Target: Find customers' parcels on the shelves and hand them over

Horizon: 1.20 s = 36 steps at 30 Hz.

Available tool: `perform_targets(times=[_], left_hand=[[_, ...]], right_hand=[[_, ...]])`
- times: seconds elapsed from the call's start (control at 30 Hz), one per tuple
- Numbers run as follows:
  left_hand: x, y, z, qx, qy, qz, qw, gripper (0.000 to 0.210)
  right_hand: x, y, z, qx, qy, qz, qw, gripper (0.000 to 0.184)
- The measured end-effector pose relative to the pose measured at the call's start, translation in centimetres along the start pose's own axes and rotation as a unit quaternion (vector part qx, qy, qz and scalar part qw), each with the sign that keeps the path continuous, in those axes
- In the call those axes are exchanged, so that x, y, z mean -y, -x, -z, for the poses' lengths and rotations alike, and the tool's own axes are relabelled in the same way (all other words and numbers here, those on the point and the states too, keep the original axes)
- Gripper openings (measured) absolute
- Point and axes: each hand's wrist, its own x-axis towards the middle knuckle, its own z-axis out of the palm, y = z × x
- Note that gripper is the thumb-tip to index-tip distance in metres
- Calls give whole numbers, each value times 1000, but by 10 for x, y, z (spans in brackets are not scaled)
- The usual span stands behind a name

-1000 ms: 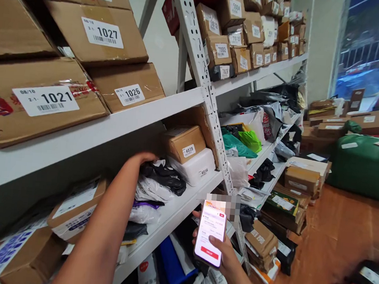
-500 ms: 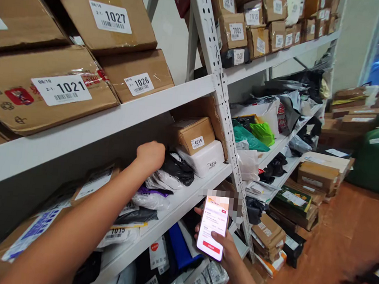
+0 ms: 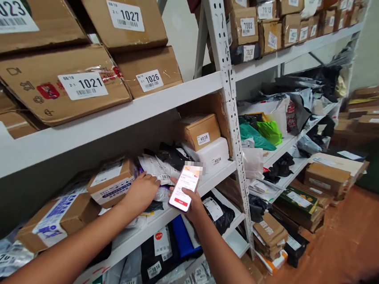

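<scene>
At the far left, large brown cardboard boxes with white numbered labels [image 3: 61, 83] are sitting on the white metal upper shelf [image 3: 118, 119], and below them a small brown carton with a blue-printed label [image 3: 112, 181] is leaning at the back of the middle shelf. Just to its right, the person's left hand [image 3: 141, 193] is pressing down on a heap of soft white and black plastic mailer bags [image 3: 158, 170], fingers curled loosely over the top white bag and touching it; whether they are actually pinching it closed is not clear. That white bag is lying on the middle shelf, between the small carton and a white foam box [image 3: 213, 155]. It is looking light, limp and slippery, so gripping a bunched fold or a corner seems safer than the slick flat face. Immediately right, the right hand [image 3: 192, 202] is wrapping its fingers around a white-cased smartphone with a lit screen [image 3: 184, 188], holding it upright beside the bags. Farther right, green and black bags [image 3: 260, 133] are crowding the next bay.
</scene>
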Motion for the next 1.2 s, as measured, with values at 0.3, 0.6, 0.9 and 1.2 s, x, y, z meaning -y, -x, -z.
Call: perform_targets(times=[0.3, 0.6, 0.9, 1.2], left_hand=[[7, -7, 1, -18, -2, 22, 1000, 49], [10, -14, 10, -1, 3, 66, 998, 26], [23, -28, 8, -6, 30, 84, 996, 30], [16, -16, 11, 2, 27, 105, 994, 47]], right_hand=[[6, -4, -4, -36, -58, 14, 998, 53], [-9, 2, -2, -11, 1, -34, 999, 48], [-9, -2, 1, 2, -18, -5, 1000, 46], [-15, -2, -6, 17, -29, -9, 999, 52]])
